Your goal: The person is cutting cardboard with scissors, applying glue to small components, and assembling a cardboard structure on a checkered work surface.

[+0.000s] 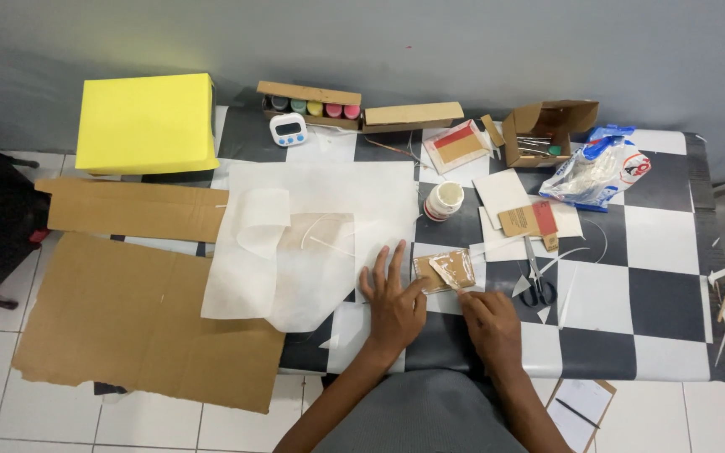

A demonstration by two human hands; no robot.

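A small brown cardboard rectangle (pixel 445 270) lies on the checkered table (pixel 656 277) in front of me, with a crumpled strip of clear film or tape across it. My left hand (pixel 393 304) lies flat with fingers spread, its thumb pressing the card's left edge. My right hand (pixel 492 323) pinches the film at the card's lower right corner. Just right of the card lie black-handled scissors (pixel 536 278).
Sheets of thin white paper (pixel 295 243) cover the table's left part. Large cardboard sheets (pixel 127 319) overhang the left side. At the back stand a yellow box (pixel 146 122), a timer (pixel 288 129), a paint-pot box (pixel 310 104), a white jar (pixel 443 201), an open carton (pixel 545 131) and a plastic bag (pixel 595 172).
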